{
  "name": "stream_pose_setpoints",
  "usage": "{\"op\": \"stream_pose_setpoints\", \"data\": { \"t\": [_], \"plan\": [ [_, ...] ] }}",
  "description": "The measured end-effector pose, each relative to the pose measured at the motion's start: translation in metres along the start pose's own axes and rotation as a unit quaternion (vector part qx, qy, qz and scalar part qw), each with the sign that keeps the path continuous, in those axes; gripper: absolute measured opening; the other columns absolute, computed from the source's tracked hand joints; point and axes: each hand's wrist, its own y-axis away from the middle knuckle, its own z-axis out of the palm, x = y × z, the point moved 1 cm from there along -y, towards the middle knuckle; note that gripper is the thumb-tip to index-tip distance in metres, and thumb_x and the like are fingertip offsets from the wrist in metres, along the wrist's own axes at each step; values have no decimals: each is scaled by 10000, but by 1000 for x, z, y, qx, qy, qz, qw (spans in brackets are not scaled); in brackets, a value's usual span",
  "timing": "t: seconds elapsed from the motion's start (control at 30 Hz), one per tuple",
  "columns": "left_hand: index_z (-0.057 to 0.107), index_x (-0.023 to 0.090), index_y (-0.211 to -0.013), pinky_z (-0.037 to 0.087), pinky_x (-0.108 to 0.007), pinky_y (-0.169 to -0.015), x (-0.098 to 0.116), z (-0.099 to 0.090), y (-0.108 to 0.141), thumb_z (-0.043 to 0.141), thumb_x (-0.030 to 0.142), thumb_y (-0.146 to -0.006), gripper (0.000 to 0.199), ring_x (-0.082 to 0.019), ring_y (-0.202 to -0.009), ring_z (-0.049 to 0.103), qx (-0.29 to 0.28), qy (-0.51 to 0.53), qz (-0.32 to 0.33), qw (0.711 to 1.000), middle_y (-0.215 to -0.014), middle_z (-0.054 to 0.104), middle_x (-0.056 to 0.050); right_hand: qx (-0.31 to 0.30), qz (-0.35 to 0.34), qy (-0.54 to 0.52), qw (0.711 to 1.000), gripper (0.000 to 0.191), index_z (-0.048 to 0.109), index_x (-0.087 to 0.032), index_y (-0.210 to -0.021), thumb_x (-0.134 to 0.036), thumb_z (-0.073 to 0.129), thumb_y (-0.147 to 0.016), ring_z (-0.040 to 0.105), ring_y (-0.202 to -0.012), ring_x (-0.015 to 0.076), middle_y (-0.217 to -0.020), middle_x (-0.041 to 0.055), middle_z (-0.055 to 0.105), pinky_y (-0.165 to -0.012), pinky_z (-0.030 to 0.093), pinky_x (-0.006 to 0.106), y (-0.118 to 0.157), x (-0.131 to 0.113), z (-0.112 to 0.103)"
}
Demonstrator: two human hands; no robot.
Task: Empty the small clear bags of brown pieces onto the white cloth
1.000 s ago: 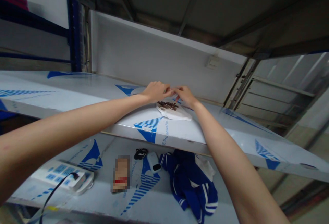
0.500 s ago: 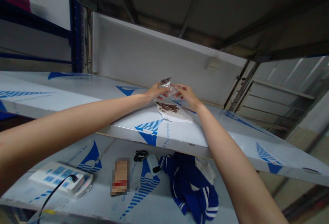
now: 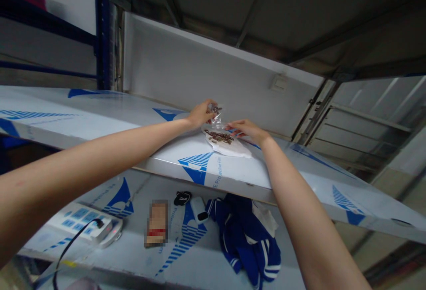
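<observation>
My left hand [image 3: 201,113] grips a small clear plastic bag [image 3: 218,119] with brown pieces gathered in its raised end. The bag tilts down to the right, its lower edge reaching the fingertips of my right hand [image 3: 245,129], which pinch it lightly. Just below both hands, a heap of small dark brown pieces [image 3: 219,137], too small to name for certain, lies on a white sheet or flat bag [image 3: 233,149]. That white piece rests on the film-covered upper shelf [image 3: 159,150].
On the lower shelf are a white power strip [image 3: 81,223] with a black cable [image 3: 68,245], a blurred tan object [image 3: 157,223], a small black item [image 3: 182,198], a pale device [image 3: 199,209] and blue-white clothing [image 3: 248,241]. A dark metal shelf [image 3: 213,6] hangs overhead.
My left hand has tipped the bag's filled end up more steeply. My right hand has shifted slightly right and down, its fingers straighter. The view has shifted slightly.
</observation>
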Motion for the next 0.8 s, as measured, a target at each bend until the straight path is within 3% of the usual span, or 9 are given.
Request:
{"op": "stream_pose_setpoints", "data": {
  "t": [0.23, 0.4, 0.63, 0.8],
  "plan": [
    [485, 157, -1203, 453, -255, -674, 13, -6, 4, 418, 182, -886, 325, -153, -705, 623, -33, -120, 31, 992, -831, 690, -40, 14, 7, 57, 998, 169, 720, -147, -812, -271, 609, -790, 577, -662, 122, -921, 85, 713, -555, 386, 222, -4, 3, 3],
    [535, 160, -1166, 433, -231, -631, 11, -7, 1, 381, 210, -897, 314, -132, -616, 591, -46, -136, 62, 988, -795, 681, -27, 0, -21, 58, 998, 154, 728, -158, -750, -287, 646, -732, 561, -636, 129, -853, 72, 717, -571, 400, 238, -5, 7, 2],
    [623, 176, -1104, 400, -215, -657, 10, -9, -3, 364, 260, -931, 322, -127, -656, 602, -36, -170, 88, 981, -848, 698, -39, 5, -34, 75, 997, 115, 736, -174, -686, -248, 650, -701, 553, -639, 148, -759, 56, 715, -638, 435, 276, -7, 10, 1],
    [689, 173, -992, 373, -235, -669, 13, -11, -2, 406, 291, -922, 315, -172, -731, 600, 12, -226, 94, 970, -764, 686, -55, -20, -38, 72, 997, 109, 737, -170, -698, -234, 649, -697, 559, -644, 149, -726, 47, 709, -643, 431, 273, -6, 8, 1]
  ]
}}
